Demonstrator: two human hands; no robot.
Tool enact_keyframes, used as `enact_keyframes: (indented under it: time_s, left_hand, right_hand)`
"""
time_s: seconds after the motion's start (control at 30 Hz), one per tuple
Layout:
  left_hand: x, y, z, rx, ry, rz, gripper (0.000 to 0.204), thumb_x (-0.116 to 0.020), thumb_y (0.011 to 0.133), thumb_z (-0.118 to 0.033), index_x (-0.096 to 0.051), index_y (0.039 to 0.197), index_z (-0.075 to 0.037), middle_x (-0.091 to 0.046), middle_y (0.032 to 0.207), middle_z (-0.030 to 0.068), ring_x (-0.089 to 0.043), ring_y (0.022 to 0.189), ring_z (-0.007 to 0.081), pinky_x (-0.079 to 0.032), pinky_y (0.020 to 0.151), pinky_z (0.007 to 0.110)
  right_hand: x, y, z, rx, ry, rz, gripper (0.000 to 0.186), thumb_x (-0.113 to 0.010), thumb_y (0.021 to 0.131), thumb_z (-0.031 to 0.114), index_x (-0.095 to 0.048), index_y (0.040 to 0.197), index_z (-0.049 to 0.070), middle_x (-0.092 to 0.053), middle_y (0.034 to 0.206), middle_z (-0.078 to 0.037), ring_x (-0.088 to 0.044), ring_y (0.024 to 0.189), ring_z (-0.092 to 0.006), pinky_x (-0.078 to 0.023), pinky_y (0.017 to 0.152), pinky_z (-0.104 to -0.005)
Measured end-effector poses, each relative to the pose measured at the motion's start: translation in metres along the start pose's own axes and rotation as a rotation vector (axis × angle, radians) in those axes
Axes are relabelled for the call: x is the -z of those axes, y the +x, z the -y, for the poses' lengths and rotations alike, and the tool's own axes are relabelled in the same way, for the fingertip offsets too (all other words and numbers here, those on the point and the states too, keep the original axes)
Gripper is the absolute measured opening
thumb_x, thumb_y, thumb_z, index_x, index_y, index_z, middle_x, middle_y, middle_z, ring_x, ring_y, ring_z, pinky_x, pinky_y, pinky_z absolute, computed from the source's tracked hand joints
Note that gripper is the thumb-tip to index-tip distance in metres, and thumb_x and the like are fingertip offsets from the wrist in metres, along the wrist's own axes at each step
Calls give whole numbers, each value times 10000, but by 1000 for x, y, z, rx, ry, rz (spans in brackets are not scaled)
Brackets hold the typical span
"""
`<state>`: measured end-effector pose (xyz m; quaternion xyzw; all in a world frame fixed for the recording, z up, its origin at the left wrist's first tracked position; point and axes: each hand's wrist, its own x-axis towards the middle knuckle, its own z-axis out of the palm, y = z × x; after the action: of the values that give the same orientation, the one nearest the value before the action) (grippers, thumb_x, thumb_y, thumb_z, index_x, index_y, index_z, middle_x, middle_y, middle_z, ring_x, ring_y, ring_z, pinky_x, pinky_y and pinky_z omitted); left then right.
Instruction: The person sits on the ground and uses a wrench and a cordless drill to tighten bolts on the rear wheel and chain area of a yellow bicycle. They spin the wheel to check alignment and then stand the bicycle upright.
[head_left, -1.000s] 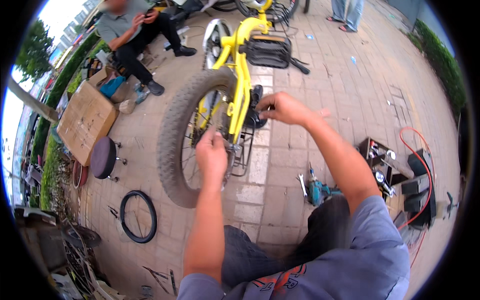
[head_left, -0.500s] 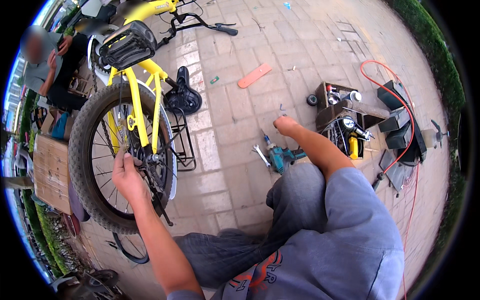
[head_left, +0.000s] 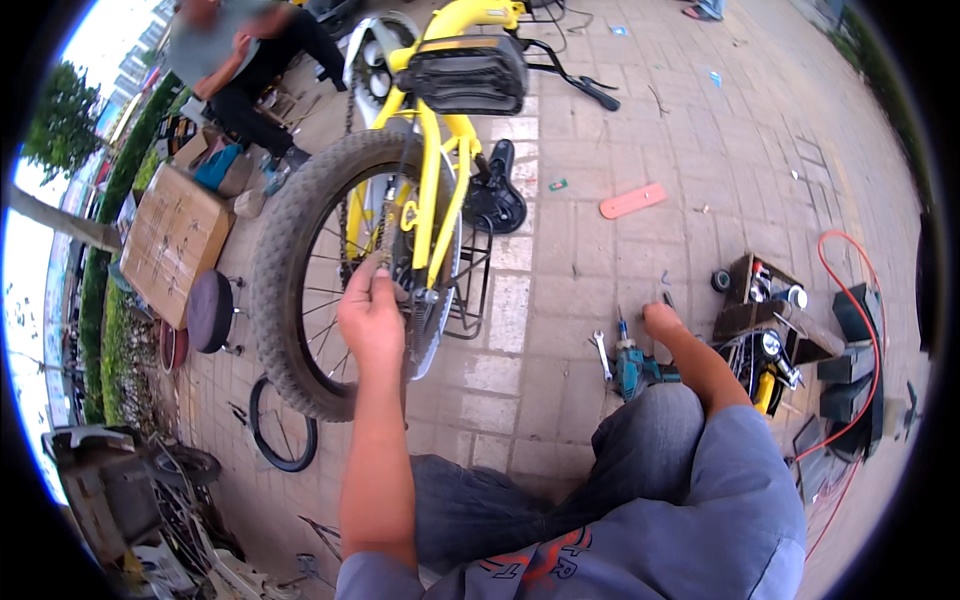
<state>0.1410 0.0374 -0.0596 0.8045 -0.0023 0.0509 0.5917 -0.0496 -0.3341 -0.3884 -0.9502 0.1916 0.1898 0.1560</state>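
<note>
A yellow bicycle frame (head_left: pixel 430 180) stands upside down at left, its fat knobby tyre (head_left: pixel 275 270) toward me. My left hand (head_left: pixel 372 325) is at the wheel's hub, thumb and fingers closed; what they grip is hidden. Low over the paving on the right, my right hand (head_left: pixel 662 320) is closed, with a short dark piece (head_left: pixel 669 298) showing at its fingertips; its kind is unclear. Beside that hand lie a teal power drill (head_left: pixel 632 368) with a long bit and an open-end wrench (head_left: pixel 602 355). A small bent key (head_left: pixel 640 274) rests just beyond.
A wooden toolbox (head_left: pixel 735 318) with a gauge and tools stands right, near dark bins (head_left: pixel 848 365) and a red hose (head_left: pixel 835 238). Beyond the bike are its saddle (head_left: pixel 500 190) and an orange strip (head_left: pixel 632 200). A carton (head_left: pixel 175 240), stool (head_left: pixel 210 312) and seated person (head_left: pixel 240 75) are left.
The view has swung left, so everything sits farther right in it. My left hand stays at the hub. My right hand stays low beside the drill, a little nearer me.
</note>
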Motion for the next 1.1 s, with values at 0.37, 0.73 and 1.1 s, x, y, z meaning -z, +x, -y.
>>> enact_keyframes:
  time_s: [0.37,0.73,1.1]
  left_hand:
    - [2,3,12,-106,83,11,292,-533,887,-121,-636,1122,17,-622,662,118,-577,580,166,-467,604,313]
    - [6,6,10,-126,194,43,300,-533,872,-195,-652,1109,-53,-649,897,235,-631,839,395,-492,739,438]
    - [4,9,18,-218,239,5,301,-538,898,-151,-619,1143,3,-648,710,166,-630,620,223,-484,633,337]
  right_hand:
    - [251,-38,285,828,891,-128,140,-611,847,15,-635,969,-49,-648,799,-89,-641,732,-133,-517,643,-280]
    - [259,-30,359,781,1032,-131,122,-617,878,38,-658,974,-26,-628,766,-33,-589,654,-81,-497,612,-246]
    - [245,-35,366,657,1158,-209,118,-622,875,32,-647,962,-43,-642,737,-55,-580,625,-79,-484,572,-249]
